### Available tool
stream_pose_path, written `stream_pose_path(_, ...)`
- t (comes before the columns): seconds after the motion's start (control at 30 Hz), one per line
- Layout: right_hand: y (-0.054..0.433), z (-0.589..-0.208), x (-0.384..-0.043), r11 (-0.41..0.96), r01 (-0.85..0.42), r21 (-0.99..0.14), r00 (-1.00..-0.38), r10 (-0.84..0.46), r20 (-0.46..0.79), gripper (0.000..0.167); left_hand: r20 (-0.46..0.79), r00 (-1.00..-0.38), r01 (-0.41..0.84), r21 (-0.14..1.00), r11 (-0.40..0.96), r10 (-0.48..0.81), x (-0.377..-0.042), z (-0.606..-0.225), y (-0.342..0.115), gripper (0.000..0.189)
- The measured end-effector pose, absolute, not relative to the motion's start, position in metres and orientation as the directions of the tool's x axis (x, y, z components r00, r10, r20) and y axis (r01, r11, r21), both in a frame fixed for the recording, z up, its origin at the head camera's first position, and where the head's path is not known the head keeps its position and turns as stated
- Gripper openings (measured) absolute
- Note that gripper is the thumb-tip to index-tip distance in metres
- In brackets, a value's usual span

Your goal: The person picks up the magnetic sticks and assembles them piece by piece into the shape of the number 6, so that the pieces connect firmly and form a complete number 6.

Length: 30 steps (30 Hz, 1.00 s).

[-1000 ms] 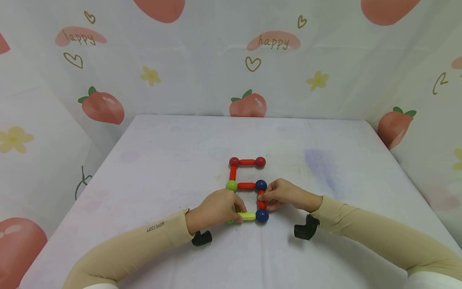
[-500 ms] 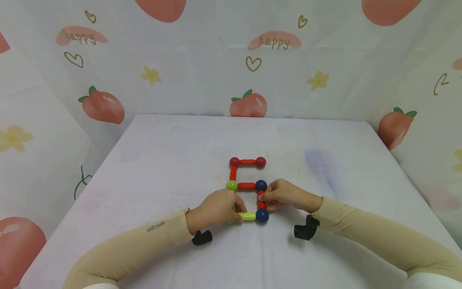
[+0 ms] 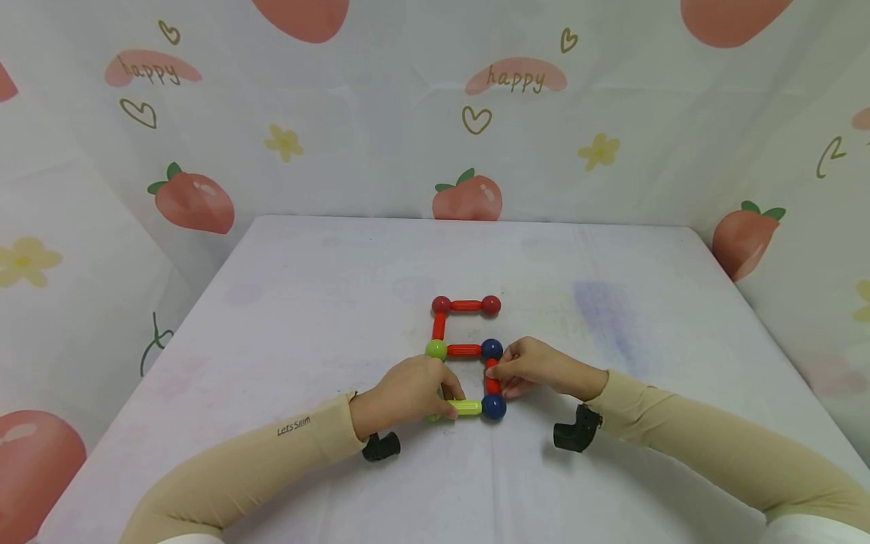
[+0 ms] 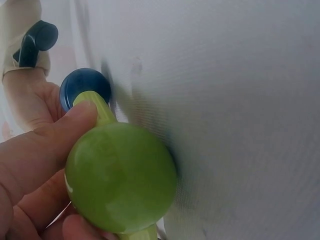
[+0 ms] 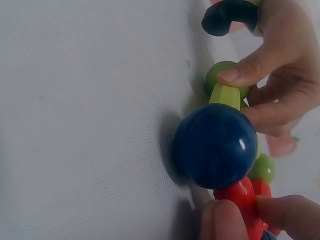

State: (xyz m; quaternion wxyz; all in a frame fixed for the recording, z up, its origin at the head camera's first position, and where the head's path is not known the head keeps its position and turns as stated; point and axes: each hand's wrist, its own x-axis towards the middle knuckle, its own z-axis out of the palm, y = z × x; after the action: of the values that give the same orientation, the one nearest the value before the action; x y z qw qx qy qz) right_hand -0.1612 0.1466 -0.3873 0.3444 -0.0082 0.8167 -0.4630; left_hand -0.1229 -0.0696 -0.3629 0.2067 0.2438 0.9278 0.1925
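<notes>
Balls and rods joined into a figure lie on the table. My left hand (image 3: 410,387) pinches the yellow-green rod (image 3: 467,408) at the near side, close to a green ball (image 4: 121,177) that it mostly hides in the head view. That rod meets a near blue ball (image 3: 494,407). Thumb and fingers of my right hand (image 3: 540,368) pinch the upright red rod (image 3: 492,377) between the near blue ball and a farther blue ball (image 3: 492,348). Another red rod (image 3: 464,350) links the farther blue ball to a second green ball (image 3: 436,350).
Beyond the hands, a red rod (image 3: 439,326) runs from the second green ball to a red ball (image 3: 441,305). From there a further red rod (image 3: 466,306) reaches another red ball (image 3: 491,305). A white cloth covers the table (image 3: 326,295); a printed curtain (image 3: 381,113) hangs behind.
</notes>
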Motion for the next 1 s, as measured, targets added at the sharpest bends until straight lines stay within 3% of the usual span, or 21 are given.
stream_pose_path(0.33, 0.152, -0.386, -0.162, 0.593, 0.272, -0.758, -0.751, -0.362, -0.553, 0.026, -0.319, -0.805, 0.3, 0.509, 0.807, 0.501, -0.124, -0.36, -0.072, 0.023)
stream_pose_path(0.5, 0.165, -0.371, -0.172, 0.616, 0.266, -0.742, -0.77, -0.328, -0.548, 0.033, -0.266, -0.839, 0.27, 0.555, 0.787, 0.475, -0.132, -0.342, -0.081, 0.022)
stream_pose_path(0.63, 0.18, -0.347, -0.182, 0.594, 0.203, -0.778, -0.807, -0.348, -0.476, 0.037, -0.167, -0.9, 0.252, 0.554, 0.793, 0.402, -0.141, -0.315, -0.093, 0.03)
stream_pose_path(0.77, 0.194, -0.321, -0.186, 0.563, 0.057, -0.825, -0.839, -0.421, -0.345, 0.04, -0.013, -0.947, 0.26, 0.556, 0.789, 0.321, -0.15, -0.29, -0.107, 0.046)
stream_pose_path(0.9, 0.202, -0.303, -0.186, 0.608, -0.124, -0.784, -0.895, -0.41, -0.177, 0.045, 0.169, -0.946, 0.324, 0.516, 0.793, 0.276, -0.157, -0.278, -0.117, 0.056)
stream_pose_path(1.0, 0.204, -0.3, -0.185, 0.652, -0.18, -0.737, -0.936, -0.343, -0.075, 0.052, 0.281, -0.922, 0.369, 0.43, 0.824, 0.266, -0.162, -0.279, -0.12, 0.057)
